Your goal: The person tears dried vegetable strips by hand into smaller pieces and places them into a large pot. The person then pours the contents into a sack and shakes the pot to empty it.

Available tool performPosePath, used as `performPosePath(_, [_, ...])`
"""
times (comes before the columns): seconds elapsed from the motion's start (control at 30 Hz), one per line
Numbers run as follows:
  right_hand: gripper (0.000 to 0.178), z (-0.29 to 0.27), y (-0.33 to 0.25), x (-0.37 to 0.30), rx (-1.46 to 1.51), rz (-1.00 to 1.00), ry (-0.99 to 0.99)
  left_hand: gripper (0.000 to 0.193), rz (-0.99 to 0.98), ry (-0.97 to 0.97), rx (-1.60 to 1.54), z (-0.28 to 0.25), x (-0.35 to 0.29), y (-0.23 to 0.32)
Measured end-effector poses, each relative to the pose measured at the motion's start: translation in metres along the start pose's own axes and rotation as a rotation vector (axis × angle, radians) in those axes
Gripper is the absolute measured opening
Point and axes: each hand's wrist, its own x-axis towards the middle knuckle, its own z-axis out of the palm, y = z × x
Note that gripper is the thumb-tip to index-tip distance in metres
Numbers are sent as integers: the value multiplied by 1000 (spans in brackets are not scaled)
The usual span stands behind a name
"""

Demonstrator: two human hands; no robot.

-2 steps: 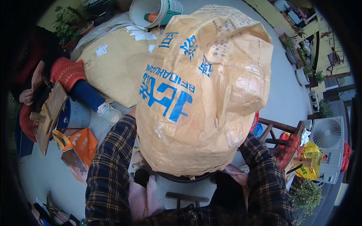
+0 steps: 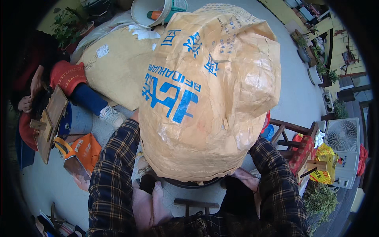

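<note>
A large tan paper sack [image 2: 205, 146] with blue lettering bulges upright in front of me, its sides creased and shiny in places. My two plaid-sleeved forearms reach round it from either side. Only a sliver of my left hand [image 2: 135, 115] shows at the sack's left edge; its fingers are hidden behind the paper. The sack covers my right hand entirely, with the sleeve ending at its right side. Under the sack's near edge shows the dark curved rim [image 2: 193, 184] of a round container.
At the left a seated person in red holds a wooden board [image 2: 53, 122]. An orange bag [image 2: 87, 152] lies near that person's shoe. Another flat paper sack [image 2: 114, 75] and a white bucket [image 2: 150, 10] lie beyond. A wooden chair [image 2: 286, 138] stands right, before an air-conditioner unit [image 2: 341, 150].
The sack sits slightly further left and higher in the picture, my forearms shifting with it. The background has also slid a little, so the view itself moved.
</note>
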Motion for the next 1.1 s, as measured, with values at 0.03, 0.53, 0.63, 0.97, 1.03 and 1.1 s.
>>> performPosePath(0.03, [39, -4, 3, -5, 23, 16, -4, 48, -10, 30, -14, -10, -7, -3])
performPosePath(0.53, [38, -94, 94, 5, -873, -640, 334, 41, 681, 271, 461, 32, -136, -6])
performPosePath(0.63, [53, -83, 105, -11, -213, -726, 112, 56, 719, 53, 315, 68, -180, 3])
performPosePath(0.97, [30, -39, 35, -75, -1702, -488, 81, 32, 645, 607, 1435, 88, -174, 20])
performPosePath(1.03, [24, -35, 34, -82, -1757, -430, 81, 38, 599, 610, 1395, 92, -178, 14])
performPosePath(1.1, [23, -38, 46, -89, -1572, -455, 245, 40, 598, 637, 1361, 93, -180, 0])
